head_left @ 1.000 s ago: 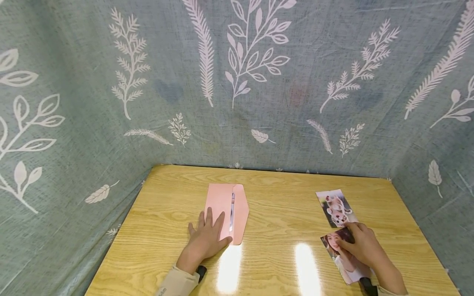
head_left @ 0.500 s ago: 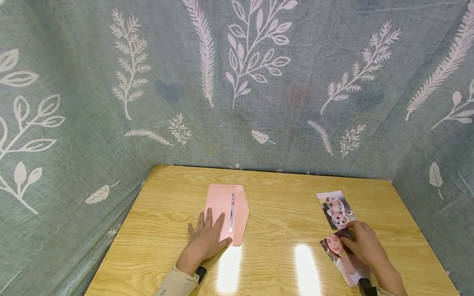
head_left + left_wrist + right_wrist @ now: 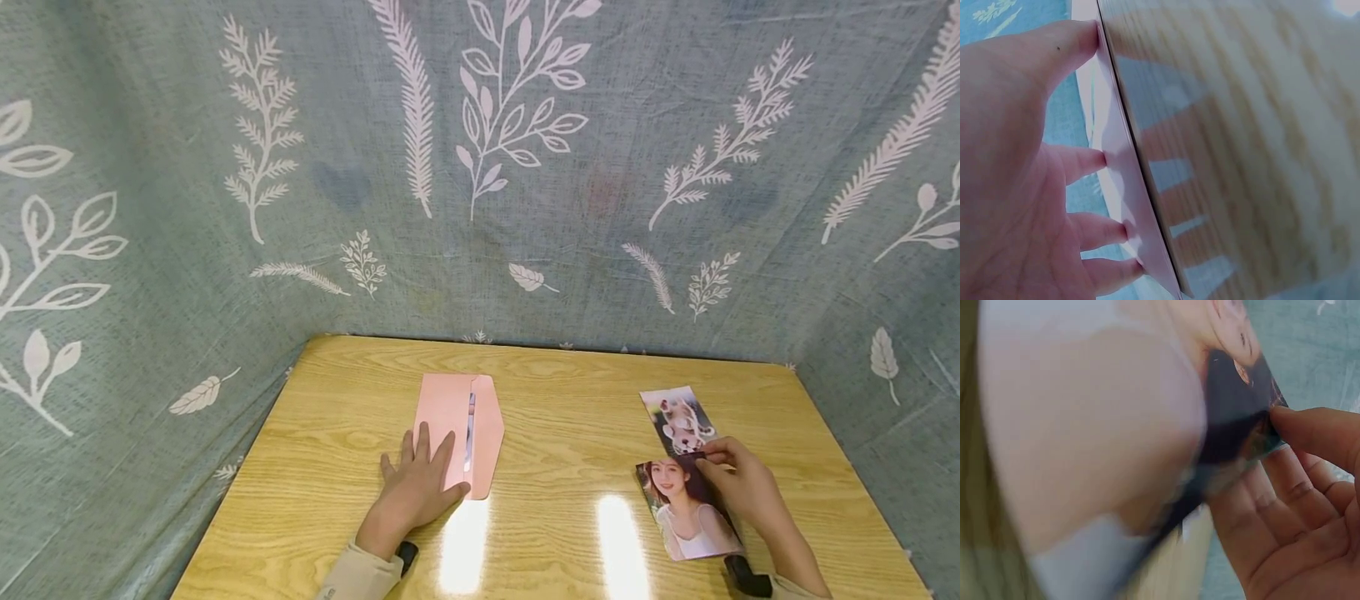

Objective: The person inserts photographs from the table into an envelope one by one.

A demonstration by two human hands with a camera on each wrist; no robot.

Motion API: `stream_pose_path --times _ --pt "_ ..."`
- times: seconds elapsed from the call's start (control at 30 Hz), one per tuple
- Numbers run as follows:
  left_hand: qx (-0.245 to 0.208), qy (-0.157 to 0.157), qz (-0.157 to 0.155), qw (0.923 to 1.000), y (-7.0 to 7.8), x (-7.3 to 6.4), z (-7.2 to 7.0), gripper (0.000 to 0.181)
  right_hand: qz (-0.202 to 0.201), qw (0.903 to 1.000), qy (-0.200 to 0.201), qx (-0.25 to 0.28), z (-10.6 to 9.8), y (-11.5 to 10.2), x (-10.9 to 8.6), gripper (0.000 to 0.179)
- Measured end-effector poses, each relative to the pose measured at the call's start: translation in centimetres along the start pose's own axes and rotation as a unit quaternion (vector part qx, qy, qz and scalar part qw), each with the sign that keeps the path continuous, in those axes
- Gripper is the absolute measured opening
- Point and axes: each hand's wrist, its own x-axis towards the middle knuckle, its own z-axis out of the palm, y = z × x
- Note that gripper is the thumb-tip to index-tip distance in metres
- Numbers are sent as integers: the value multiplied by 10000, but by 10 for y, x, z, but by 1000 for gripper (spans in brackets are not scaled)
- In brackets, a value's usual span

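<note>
My left hand [image 3: 416, 492] rests with spread fingers on a pink envelope [image 3: 442, 400], whose pointed flap lies unfolded to the right. A strip of a picture shows in the envelope's opening. In the left wrist view the fingertips [image 3: 1124, 231] press on the pink paper. My right hand [image 3: 742, 483] pinches the upper right corner of a portrait photo [image 3: 686, 521] between thumb and fingers. This photo is tilted up in the right wrist view, with the thumb on its printed side. Just behind it lies a second photo [image 3: 678, 417] of an animal, its lower edge overlapped by the portrait.
The wooden table [image 3: 555, 417] bears two bright light reflections near its front. A grey-green curtain [image 3: 480, 250] with white leaf prints hangs behind the table and along both sides. A dark wrist strap [image 3: 747, 577] sits at the right wrist.
My right hand has lifted the portrait photo from the table and shifted it slightly left and away from me, over the animal photo's edge. The left hand has stayed on the envelope.
</note>
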Motion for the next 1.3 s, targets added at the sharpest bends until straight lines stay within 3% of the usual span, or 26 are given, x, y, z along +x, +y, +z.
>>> stream_pose_path --times 0.23,0.43,0.97,1.3 --pt "-24 -24 -8 10000 0 0 1 84 544 9873 -210 1480 4 -5 3 26" --pt "-65 -29 -7 10000 -1 1 2 84 637 9817 -90 1792 10 -10 8 33" --pt "-50 -58 -44 10000 1 0 -1 84 1008 9535 -33 2842 34 -36 25 36" --pt "-48 -57 -30 10000 -1 0 1 83 1067 9510 -97 2899 49 -56 39 38"
